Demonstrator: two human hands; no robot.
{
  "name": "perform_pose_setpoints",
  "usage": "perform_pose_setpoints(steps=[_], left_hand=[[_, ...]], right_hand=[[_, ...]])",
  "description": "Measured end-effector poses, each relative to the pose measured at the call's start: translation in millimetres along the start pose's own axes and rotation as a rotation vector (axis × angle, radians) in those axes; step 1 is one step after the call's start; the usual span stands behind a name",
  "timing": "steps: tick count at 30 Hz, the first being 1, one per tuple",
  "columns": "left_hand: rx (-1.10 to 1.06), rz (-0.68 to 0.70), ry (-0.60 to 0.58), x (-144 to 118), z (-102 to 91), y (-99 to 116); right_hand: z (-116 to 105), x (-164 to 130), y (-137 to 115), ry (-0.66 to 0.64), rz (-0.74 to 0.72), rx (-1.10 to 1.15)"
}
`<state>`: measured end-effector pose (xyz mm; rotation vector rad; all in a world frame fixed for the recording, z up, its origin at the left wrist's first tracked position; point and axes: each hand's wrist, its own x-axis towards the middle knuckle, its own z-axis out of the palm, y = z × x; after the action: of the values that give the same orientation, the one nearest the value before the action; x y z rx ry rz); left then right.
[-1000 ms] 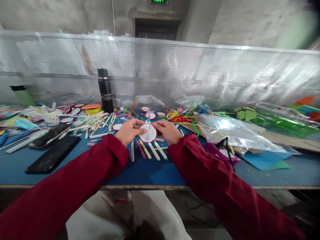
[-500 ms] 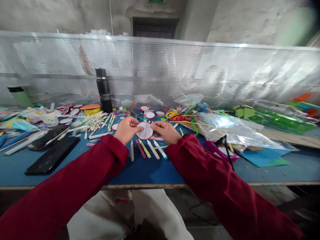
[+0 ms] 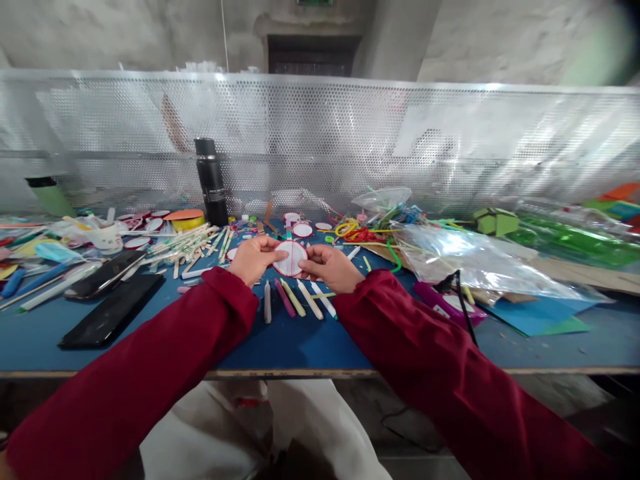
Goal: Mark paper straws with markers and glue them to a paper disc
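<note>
A: Since a second ago the white disc (image 3: 291, 258) has been lifted a little farther from the row of sticks (image 3: 299, 300), and the right hand (image 3: 327, 267) has shifted along its edge.

B: How do the hands sit now?

A: The left hand (image 3: 255, 259) pinches the disc's left rim, fingers closed narrowly on it. The right hand's fingers hold the right rim the same way. The disc hangs between them, just above the blue surface (image 3: 300, 343), with a red rim and a thin red line across its face.

B: What step would you judge this to be?

A: Working on the disc itself, I think: lining up or pressing that red line. A next move would call for a steady two-sided grip and small finger shifts, since the disc looks thin and could bend.

B: And around it?

A: Nearest, the coloured sticks lie just below the hands. To the left sit two dark phones (image 3: 111, 300); to the right a clear plastic bag (image 3: 465, 260). Farther off are more red-rimmed discs (image 3: 302, 230), a pile of pale wooden sticks (image 3: 193, 241), a black flask (image 3: 211, 181) and the perforated metal screen (image 3: 350, 133).
</note>
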<state>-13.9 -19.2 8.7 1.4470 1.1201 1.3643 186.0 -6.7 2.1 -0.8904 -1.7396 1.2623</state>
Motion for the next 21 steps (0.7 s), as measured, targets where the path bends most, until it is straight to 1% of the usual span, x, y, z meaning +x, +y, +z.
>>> perform_pose_setpoints(steps=[5, 8, 11, 14, 17, 21], left_hand=[[0.047, 0.024, -0.015, -6.0, 5.7, 4.4], [0.127, 0.061, -0.082, -10.6, 10.4, 5.5], [0.201, 0.089, -0.124, -13.9, 13.2, 5.0], [0.246, 0.096, -0.137, -15.7, 13.9, 4.4], [0.266, 0.087, -0.162, -16.9, 14.0, 4.6], [0.282, 0.077, -0.182, -17.9, 14.7, 5.7]], right_hand=[[1.0, -3.1, -8.8, 0.030, 0.049, -0.028], [0.9, -4.1, -13.0, 0.121, 0.057, -0.008], [-0.4, -2.8, -13.1, 0.222, 0.004, -0.031], [-2.5, -0.8, -11.2, 0.281, -0.065, -0.080], [-3.5, -0.8, -11.1, 0.317, -0.104, -0.099], [-2.5, -3.8, -14.6, 0.350, -0.113, -0.097]])
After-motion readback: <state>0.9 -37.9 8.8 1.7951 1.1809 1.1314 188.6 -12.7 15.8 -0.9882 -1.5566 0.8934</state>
